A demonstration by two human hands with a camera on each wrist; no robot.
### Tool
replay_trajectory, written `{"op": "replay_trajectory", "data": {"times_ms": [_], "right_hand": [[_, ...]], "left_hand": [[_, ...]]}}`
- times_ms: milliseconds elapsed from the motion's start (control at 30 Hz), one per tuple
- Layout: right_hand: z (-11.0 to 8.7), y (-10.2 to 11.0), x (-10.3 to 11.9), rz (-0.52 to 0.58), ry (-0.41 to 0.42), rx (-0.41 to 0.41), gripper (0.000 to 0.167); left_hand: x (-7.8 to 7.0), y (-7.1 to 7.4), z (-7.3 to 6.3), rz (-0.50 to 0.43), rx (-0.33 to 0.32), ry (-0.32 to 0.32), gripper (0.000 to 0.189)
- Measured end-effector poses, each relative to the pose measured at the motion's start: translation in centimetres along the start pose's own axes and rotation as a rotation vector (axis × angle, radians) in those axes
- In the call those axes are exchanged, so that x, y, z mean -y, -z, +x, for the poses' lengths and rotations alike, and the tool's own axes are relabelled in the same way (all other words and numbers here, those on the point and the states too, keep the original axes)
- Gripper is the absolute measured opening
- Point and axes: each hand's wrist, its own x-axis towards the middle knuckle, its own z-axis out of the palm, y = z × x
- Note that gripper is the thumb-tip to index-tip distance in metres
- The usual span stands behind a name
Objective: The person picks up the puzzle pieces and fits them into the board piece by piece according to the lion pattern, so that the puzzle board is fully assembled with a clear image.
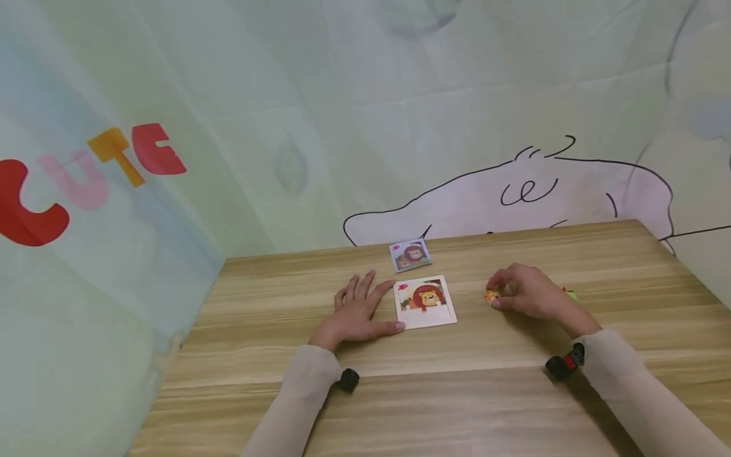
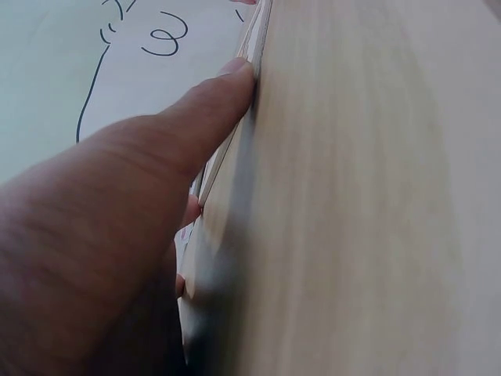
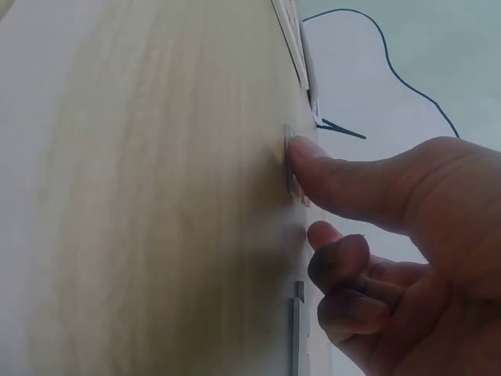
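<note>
The table (image 1: 457, 393) is showing a pale wood grain in light brown streaks. The white-bordered card (image 1: 425, 302) near its far edge is carrying an orange lion with a red mane, with a small pink mark in one corner. The smaller card (image 1: 409, 255) behind it is showing a similar lion on a bluish-grey ground. The piece (image 1: 492, 296) under the right hand (image 1: 522, 291) is showing orange and yellow. The backdrop (image 1: 228, 127) is glowing pale green, bearing red, pink and orange letters and black line drawings. Both sleeves (image 1: 302, 393) are looking beige.

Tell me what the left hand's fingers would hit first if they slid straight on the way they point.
Probably the small lion card at the table's far edge; the left hand points up-right past the lion puzzle frame's corner, though depth is unclear.
</note>
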Motion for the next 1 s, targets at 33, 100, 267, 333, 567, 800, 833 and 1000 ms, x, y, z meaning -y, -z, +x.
{"op": "replay_trajectory", "data": {"times_ms": [33,100,267,333,567,800,833,1000], "right_hand": [[0.1,0.0,0.0,0.008,-0.006,0.000,0.022],[0.2,0.1,0.0,0.026,-0.018,-0.007,0.021],[0.3,0.2,0.0,0.082,-0.035,-0.058,0.020],[0.4,0.3,0.1,0.100,-0.042,-0.084,0.016],[0.7,1.2,0.4,0.131,-0.076,-0.119,0.006],[0.9,2.5,1.0,0.160,-0.121,-0.141,0.007],[0.9,2.7,1.1,0.175,-0.134,-0.143,0.007],[1.0,3.2,1.6,0.321,-0.239,-0.120,0.023]], "left_hand": [[0.0,0.0,0.0,0.001,-0.003,0.000,0.100],[-0.1,0.0,0.0,0.004,-0.006,-0.002,0.099],[0.0,-0.1,0.0,0.005,-0.017,-0.012,0.101],[0.2,-0.2,0.1,0.008,-0.022,-0.015,0.103],[0.3,-0.4,0.4,0.018,-0.006,0.017,0.101],[0.2,-0.3,0.3,0.005,0.001,0.016,0.102],[0.2,-0.3,0.3,0.009,0.000,0.016,0.102],[0.4,-0.5,0.4,0.024,-0.010,0.014,0.102]]}}
